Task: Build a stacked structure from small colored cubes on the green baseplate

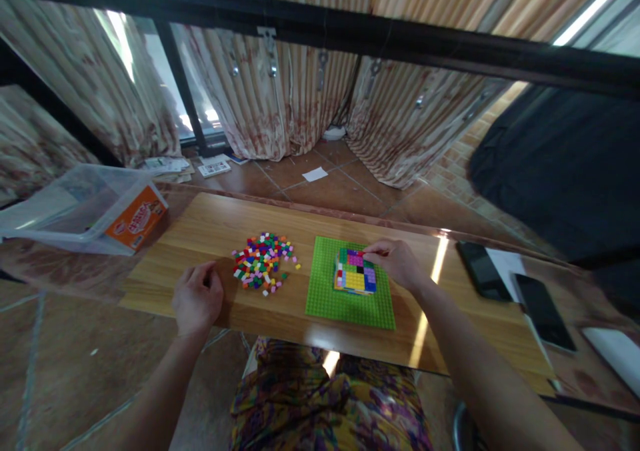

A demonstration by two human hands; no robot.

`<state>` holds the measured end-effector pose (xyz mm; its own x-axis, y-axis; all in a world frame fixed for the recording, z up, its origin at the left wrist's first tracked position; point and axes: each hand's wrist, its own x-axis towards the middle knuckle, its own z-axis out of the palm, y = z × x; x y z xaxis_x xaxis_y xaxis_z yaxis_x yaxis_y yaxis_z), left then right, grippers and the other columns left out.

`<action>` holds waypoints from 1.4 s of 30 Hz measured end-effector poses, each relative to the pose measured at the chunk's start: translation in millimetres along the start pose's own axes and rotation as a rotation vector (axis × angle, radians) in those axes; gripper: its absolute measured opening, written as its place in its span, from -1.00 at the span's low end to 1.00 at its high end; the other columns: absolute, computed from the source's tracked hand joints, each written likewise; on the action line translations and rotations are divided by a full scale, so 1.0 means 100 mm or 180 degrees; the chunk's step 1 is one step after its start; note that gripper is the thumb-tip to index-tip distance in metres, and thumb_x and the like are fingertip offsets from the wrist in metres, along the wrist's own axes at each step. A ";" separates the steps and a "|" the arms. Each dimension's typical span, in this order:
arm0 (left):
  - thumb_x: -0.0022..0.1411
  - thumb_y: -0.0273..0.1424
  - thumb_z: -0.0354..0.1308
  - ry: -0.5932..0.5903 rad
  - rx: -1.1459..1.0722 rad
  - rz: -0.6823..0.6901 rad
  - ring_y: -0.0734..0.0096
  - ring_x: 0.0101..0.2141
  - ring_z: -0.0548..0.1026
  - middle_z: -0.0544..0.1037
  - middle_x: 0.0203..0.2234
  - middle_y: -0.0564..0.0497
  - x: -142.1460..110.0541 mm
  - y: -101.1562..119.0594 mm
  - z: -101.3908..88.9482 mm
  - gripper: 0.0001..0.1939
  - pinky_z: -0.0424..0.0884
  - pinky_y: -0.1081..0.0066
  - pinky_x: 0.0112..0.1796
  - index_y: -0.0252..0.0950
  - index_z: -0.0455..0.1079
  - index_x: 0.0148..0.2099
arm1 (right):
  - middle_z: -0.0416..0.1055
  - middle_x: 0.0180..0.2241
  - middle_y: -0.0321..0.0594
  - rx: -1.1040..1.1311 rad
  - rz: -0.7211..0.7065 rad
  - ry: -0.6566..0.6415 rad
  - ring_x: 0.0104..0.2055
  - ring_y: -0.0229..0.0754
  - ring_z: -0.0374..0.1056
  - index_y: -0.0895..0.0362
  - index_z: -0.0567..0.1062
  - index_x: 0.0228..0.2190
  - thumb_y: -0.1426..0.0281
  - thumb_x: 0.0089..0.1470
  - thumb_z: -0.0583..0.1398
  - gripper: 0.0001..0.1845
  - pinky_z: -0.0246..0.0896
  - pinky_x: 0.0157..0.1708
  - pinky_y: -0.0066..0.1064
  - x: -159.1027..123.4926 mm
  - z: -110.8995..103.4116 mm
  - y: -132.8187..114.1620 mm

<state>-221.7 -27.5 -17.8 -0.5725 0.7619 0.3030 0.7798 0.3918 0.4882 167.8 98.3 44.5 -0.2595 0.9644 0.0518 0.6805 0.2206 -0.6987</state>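
A green baseplate (320,291) lies on the wooden board, bearing a low block of multicoloured toy bricks (356,279) stacked in layers. My right hand (395,259) reaches in from the right, thumb and fingers pinched on a small red brick (367,254) at the block's far right corner. Whether that brick is pressed down or just held there, I cannot tell. Left of the baseplate, a loose pile of small bricks (263,261) in many colours is spread out. My left hand (199,294) rests by the board's near left edge, fingers curled in, with nothing visible in them.
A clear plastic box (75,218) with an orange label stands at the far left. Two dark phones (483,271) (544,311) and white paper (505,268) lie to the right. Behind the table hang striped curtains (280,104), below a dark metal bar (320,28).
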 end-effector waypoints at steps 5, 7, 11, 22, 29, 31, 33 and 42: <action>0.28 -0.30 -0.02 0.0026 -0.0003 -0.0003 0.20 -0.13 0.52 0.58 -0.16 -0.13 0.00 0.00 0.01 -0.65 0.42 0.27 -0.07 -0.27 0.53 -0.06 | 0.61 -0.43 -0.24 0.0119 -0.0120 -0.0076 -0.37 -0.16 0.49 0.08 0.66 -0.49 0.35 -0.03 0.27 -0.86 0.30 -0.34 -0.38 0.02 -0.01 0.03; 0.28 -0.30 -0.03 0.0020 -0.0011 0.0003 0.19 -0.14 0.52 0.58 -0.17 -0.13 0.00 0.00 0.01 -0.64 0.42 0.28 -0.07 -0.27 0.54 -0.06 | 0.60 -0.44 -0.24 0.0173 -0.0179 -0.0103 -0.38 -0.16 0.48 0.07 0.65 -0.50 0.34 -0.03 0.27 -0.86 0.30 -0.34 -0.37 0.02 0.00 0.04; 0.28 -0.28 -0.04 0.0016 -0.0035 0.0021 0.18 -0.14 0.52 0.58 -0.19 -0.16 0.00 -0.01 0.02 -0.62 0.42 0.27 -0.08 -0.30 0.54 -0.06 | 0.60 -0.42 -0.24 0.0482 -0.0158 -0.0041 -0.38 -0.15 0.49 0.08 0.66 -0.45 0.29 -0.07 0.29 -0.84 0.35 -0.32 -0.34 -0.02 0.03 0.06; 0.27 -0.33 -0.03 0.0086 -0.0124 0.0108 0.19 -0.15 0.51 0.58 -0.22 -0.13 -0.01 -0.03 0.05 -0.66 0.40 0.28 -0.09 -0.28 0.54 -0.09 | 0.63 -0.32 -0.16 0.0719 0.0013 0.1260 -0.28 -0.08 0.52 0.11 0.65 -0.31 0.17 0.02 0.29 -0.71 0.43 -0.21 -0.23 -0.36 0.03 -0.25; 0.28 -0.34 -0.03 0.0115 -0.0169 0.0101 0.20 -0.16 0.52 0.58 -0.22 -0.13 -0.03 -0.03 0.05 -0.67 0.42 0.28 -0.10 -0.28 0.54 -0.08 | 0.58 -0.31 -0.18 0.0156 -0.0756 0.0174 -0.27 -0.15 0.48 0.08 0.63 -0.28 0.40 0.20 0.16 -0.79 0.34 -0.21 -0.34 -0.50 0.75 -0.87; 0.28 -0.34 -0.02 0.0121 -0.0178 0.0093 0.19 -0.16 0.52 0.59 -0.22 -0.13 -0.03 -0.03 0.05 -0.67 0.42 0.27 -0.10 -0.28 0.54 -0.09 | 0.57 -0.33 -0.15 -0.0255 -0.0738 0.0011 -0.25 -0.12 0.46 0.12 0.62 -0.30 0.45 0.21 0.16 -0.79 0.30 -0.17 -0.33 -0.43 0.97 -0.94; 0.28 -0.35 -0.02 0.0122 -0.0215 0.0118 0.19 -0.15 0.52 0.59 -0.23 -0.13 -0.03 -0.03 0.05 -0.68 0.42 0.27 -0.09 -0.28 0.54 -0.09 | 0.56 -0.32 -0.12 -0.0681 -0.0567 -0.0049 -0.21 -0.10 0.45 0.15 0.61 -0.30 0.45 0.23 0.15 -0.79 0.26 -0.14 -0.33 -0.34 1.14 -0.99; 0.28 -0.34 -0.01 0.0143 -0.0280 0.0104 0.21 -0.17 0.53 0.59 -0.23 -0.13 -0.03 -0.02 0.03 -0.68 0.43 0.27 -0.09 -0.29 0.54 -0.11 | 0.52 -0.20 -0.06 -0.1446 -0.0057 -0.0216 -0.11 -0.08 0.41 0.17 0.60 -0.20 0.39 0.30 0.13 -0.76 0.23 -0.09 -0.33 -0.16 1.49 -0.98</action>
<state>-220.6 -29.2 -22.1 -0.5594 0.7489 0.3554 0.7742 0.3189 0.5467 3.1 39.4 5.8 -0.3078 0.9514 0.0036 0.9031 0.2934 -0.3136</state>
